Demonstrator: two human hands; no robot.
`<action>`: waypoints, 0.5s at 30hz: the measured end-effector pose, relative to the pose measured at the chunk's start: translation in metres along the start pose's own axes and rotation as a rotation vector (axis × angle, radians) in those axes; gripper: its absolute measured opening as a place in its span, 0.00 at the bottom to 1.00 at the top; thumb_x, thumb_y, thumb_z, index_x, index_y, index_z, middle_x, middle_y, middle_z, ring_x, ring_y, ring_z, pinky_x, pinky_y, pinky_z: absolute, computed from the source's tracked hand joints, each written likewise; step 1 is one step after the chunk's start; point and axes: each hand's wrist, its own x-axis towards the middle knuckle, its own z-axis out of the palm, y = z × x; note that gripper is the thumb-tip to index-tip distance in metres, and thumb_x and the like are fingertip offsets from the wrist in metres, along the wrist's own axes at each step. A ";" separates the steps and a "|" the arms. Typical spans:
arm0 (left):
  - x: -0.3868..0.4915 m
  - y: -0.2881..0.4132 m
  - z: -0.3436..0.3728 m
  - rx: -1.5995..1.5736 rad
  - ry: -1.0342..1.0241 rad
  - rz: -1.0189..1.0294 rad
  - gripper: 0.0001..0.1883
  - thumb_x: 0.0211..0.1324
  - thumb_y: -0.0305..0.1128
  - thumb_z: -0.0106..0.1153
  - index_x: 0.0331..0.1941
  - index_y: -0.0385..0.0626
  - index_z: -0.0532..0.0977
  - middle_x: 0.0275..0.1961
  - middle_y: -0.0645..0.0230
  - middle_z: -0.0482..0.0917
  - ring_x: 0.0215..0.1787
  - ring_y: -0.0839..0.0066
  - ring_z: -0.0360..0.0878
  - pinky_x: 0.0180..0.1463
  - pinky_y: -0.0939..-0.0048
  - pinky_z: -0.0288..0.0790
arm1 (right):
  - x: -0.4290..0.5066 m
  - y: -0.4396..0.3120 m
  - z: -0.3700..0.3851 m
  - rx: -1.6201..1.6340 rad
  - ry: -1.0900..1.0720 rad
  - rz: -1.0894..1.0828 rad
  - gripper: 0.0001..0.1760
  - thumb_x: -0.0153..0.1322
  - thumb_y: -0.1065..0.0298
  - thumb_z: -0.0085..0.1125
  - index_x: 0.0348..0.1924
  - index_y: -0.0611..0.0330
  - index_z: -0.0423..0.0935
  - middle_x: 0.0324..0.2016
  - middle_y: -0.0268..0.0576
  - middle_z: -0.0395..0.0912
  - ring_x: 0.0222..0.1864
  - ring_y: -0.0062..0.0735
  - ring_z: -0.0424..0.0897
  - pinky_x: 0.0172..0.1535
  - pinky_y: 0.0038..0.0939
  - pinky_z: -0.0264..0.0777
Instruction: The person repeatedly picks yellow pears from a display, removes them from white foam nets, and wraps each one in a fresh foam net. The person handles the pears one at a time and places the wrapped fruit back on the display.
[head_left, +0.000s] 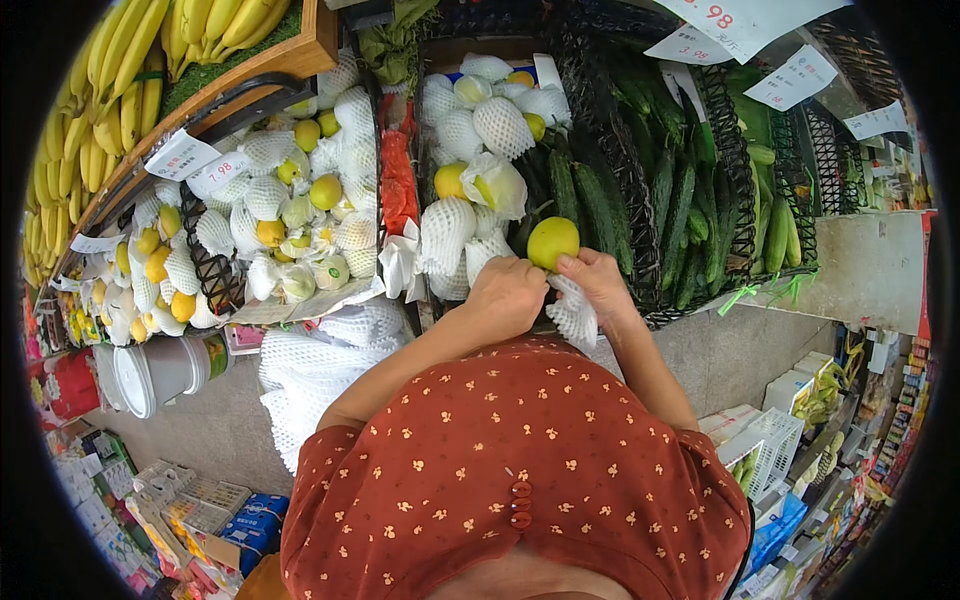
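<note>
A yellow-green round fruit (553, 243) is in front of me, its lower side in a crumpled white foam net sleeve (576, 313). My right hand (596, 289) holds both, with the thumb against the fruit and the sleeve hanging below the fingers. Close on the other side, my left hand (510, 296) is curled, its fingertips appearing to pinch the sleeve's edge; the grip is partly hidden. Just beyond the hands, net-wrapped fruit (448, 234) and a bare yellow fruit (451, 181) lie in a bin. Dark green cucumbers (600, 202) lie beside them.
A black mesh divider (637, 195) separates more cucumbers (679, 217) to the right. Leftward are another bin of wrapped fruit (266, 199) and bananas (124, 56) on a wooden-edged shelf. A pile of foam nets (322, 367) and white buckets (150, 375) stand below the display.
</note>
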 end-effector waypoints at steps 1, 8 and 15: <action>0.004 -0.002 0.006 0.049 -0.041 0.011 0.07 0.49 0.29 0.57 0.23 0.41 0.70 0.24 0.58 0.73 0.28 0.57 0.73 0.33 0.57 0.66 | 0.002 -0.001 -0.003 -0.011 0.020 -0.019 0.24 0.64 0.62 0.67 0.44 0.73 0.74 0.33 0.43 0.79 0.30 0.21 0.77 0.33 0.22 0.71; 0.022 -0.013 0.017 0.225 -0.159 -0.070 0.05 0.40 0.26 0.52 0.25 0.39 0.73 0.26 0.58 0.77 0.31 0.60 0.77 0.37 0.62 0.68 | 0.041 -0.019 -0.001 -0.712 0.215 -0.205 0.25 0.60 0.56 0.67 0.37 0.72 0.77 0.29 0.51 0.81 0.31 0.33 0.80 0.36 0.32 0.73; 0.000 -0.033 -0.031 -0.088 0.127 -0.034 0.09 0.53 0.30 0.57 0.36 0.39 0.74 0.29 0.60 0.77 0.30 0.60 0.77 0.38 0.61 0.69 | 0.044 -0.048 0.012 -1.342 0.283 -0.209 0.32 0.56 0.46 0.66 0.38 0.70 0.76 0.37 0.62 0.78 0.43 0.57 0.78 0.45 0.41 0.71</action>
